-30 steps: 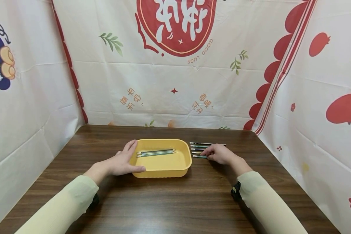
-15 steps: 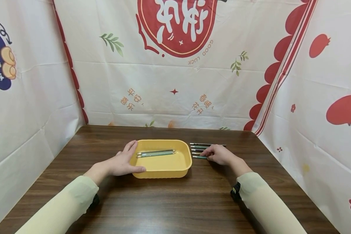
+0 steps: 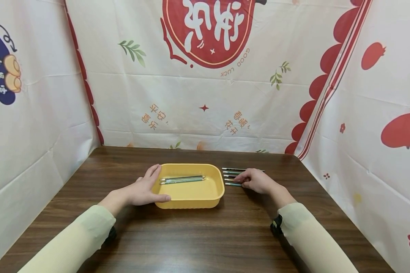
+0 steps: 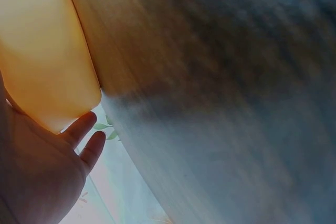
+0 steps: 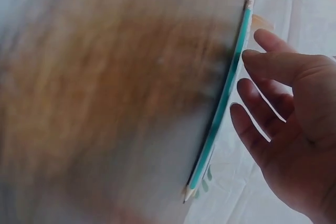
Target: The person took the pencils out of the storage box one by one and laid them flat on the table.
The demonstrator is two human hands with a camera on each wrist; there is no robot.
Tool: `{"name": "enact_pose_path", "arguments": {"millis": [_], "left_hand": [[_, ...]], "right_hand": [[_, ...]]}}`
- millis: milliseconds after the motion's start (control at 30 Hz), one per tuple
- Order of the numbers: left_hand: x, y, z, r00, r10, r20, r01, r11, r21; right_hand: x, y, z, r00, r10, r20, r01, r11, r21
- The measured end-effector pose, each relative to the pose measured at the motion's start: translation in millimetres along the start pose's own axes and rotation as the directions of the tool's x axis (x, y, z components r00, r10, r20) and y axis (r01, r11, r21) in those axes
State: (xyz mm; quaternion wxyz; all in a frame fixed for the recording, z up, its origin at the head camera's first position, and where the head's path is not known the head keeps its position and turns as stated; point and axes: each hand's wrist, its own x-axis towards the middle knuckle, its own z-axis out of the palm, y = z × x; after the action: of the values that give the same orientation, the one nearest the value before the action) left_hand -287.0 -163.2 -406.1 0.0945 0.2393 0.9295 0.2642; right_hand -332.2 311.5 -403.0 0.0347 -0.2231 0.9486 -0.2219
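1. Left hand, left of centre, spans the yellow tray's end, fingers wide, probably steadying it.
2. Pencils lie inside, mid-frame.
3. Right hand, right of centre, bends fingers narrowly beside a teal pencil, perhaps because neighbours lie close; contact unclear.

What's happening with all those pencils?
A person's left hand rests on one end of a yellow tray with some pencils inside. Their right hand is at a row of more pencils on the table beside it. I can't tell whether those fingers are gripping one.
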Motion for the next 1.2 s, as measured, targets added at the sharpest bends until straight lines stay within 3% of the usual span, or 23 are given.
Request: {"name": "enact_pose_path", "arguments": {"millis": [167, 400, 733, 967, 1200], "left_hand": [[1.1, -2.6, 1.2, 1.000, 0.009, 0.004, -0.009, 1.000, 0.010], [3.5, -3.9, 1.3, 1.000, 0.018, 0.016, -0.018, 1.000, 0.024], [4.4, -4.5, -0.5, 0.999, 0.037, 0.021, -0.037, 0.999, 0.029], [3.0, -6.1, -2.3, 0.999, 0.033, 0.016, -0.033, 0.999, 0.021], [2.8, -6.5, -5.2, 1.000, 0.015, 0.009, -0.015, 1.000, 0.012]], "right_hand": [[-0.9, -9.2, -2.3, 0.999, 0.010, -0.049, -0.008, 1.000, 0.025], [4.5, -33.9, -8.2, 0.993, -0.038, -0.114, 0.040, 0.999, 0.020], [24.8, -88.6, -2.0, 0.979, -0.130, -0.159, 0.139, 0.989, 0.048], [55.2, -127.5, 22.8, 0.975, -0.199, -0.097, 0.208, 0.974, 0.089], [83.5, -149.9, 50.4, 0.977, -0.211, 0.011, 0.208, 0.971, 0.121]]}}
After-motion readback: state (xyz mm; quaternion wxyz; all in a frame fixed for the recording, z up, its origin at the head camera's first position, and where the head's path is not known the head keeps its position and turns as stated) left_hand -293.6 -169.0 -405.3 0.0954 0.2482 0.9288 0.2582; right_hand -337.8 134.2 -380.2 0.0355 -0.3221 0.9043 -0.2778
